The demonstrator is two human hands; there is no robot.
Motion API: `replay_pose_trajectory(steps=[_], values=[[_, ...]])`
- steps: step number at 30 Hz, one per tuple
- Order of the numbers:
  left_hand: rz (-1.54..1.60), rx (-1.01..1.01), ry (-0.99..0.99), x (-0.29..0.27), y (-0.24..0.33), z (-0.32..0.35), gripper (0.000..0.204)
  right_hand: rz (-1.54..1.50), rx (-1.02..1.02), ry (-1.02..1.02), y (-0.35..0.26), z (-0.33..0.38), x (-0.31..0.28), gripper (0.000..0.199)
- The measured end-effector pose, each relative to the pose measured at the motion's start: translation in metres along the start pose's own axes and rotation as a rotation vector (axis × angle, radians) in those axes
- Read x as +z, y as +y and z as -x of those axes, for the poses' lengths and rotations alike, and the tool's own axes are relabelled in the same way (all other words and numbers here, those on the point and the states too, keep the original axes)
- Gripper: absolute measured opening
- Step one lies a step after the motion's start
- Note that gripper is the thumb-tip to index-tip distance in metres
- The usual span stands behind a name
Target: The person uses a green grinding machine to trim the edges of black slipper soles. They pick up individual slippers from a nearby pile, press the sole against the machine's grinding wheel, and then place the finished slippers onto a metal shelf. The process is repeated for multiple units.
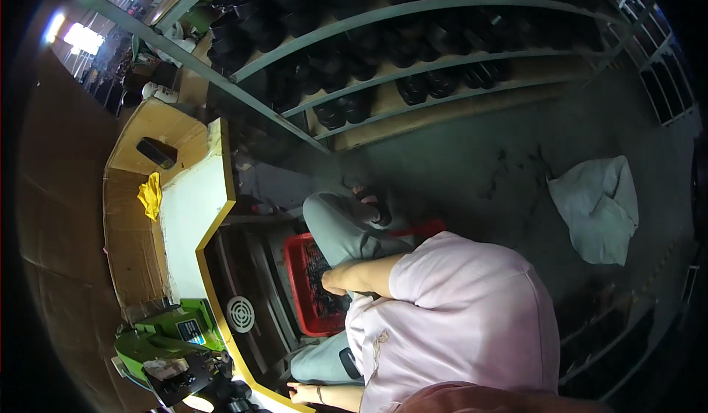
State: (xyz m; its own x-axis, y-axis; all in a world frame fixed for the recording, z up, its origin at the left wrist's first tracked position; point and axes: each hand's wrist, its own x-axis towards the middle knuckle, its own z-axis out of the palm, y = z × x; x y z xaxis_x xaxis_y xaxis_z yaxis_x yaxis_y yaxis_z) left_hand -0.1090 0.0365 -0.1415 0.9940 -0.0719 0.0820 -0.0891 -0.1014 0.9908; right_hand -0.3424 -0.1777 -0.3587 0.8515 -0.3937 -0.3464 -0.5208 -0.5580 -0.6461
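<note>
My right hand [335,281] reaches down into a red plastic crate [299,295] between my legs. Its fingers look curled in, and what they hold, if anything, is hidden. Small dark pieces [317,267] lie loose in the crate. Lower down, my left hand [296,393] is beside the yellow edge of the worktable [193,192], fingers partly stretched, with nothing visible in them. Near it on the table stands a green machine [158,343] with a dark head [188,376].
A cardboard screen [129,228] borders the worktable; a yellow cloth [150,195] and a dark phone-like object [157,152] lie by it. Racks of black shoes [428,85] stand behind. A pale sack [597,210] lies on the floor at right. A round white grille [240,314] is under the table.
</note>
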Motion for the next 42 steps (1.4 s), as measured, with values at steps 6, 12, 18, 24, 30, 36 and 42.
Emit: replay_pose_trajectory(steps=[6,12,18,24,30,36,42], values=[[0.134,-0.031,-0.123,0.079,0.005,0.021,0.053,-0.299,-0.269,0.242,0.094,0.004,-0.017,0.016],[0.208,-0.06,-0.011,0.04,0.002,0.014,0.057,-0.123,-0.348,0.046,0.068,0.014,-0.019,0.021],[0.293,-0.1,0.145,-0.005,-0.031,-0.001,0.061,-0.278,-0.187,0.145,-0.034,0.139,-0.067,0.023],[0.491,-0.11,0.27,0.013,-0.021,0.002,0.065,-0.61,-0.28,0.323,-0.087,0.21,-0.119,0.02],[0.543,-0.077,0.339,0.003,-0.024,-0.004,0.073,-0.98,-0.27,0.266,-0.108,0.207,-0.138,0.02],[0.441,-0.145,0.228,0.019,-0.026,0.011,0.077,-1.229,-0.197,0.24,-0.111,0.203,-0.146,0.021],[0.196,-0.328,0.202,0.021,-0.025,0.048,0.071,-1.036,-0.018,-0.099,-0.106,0.143,-0.131,0.023]])
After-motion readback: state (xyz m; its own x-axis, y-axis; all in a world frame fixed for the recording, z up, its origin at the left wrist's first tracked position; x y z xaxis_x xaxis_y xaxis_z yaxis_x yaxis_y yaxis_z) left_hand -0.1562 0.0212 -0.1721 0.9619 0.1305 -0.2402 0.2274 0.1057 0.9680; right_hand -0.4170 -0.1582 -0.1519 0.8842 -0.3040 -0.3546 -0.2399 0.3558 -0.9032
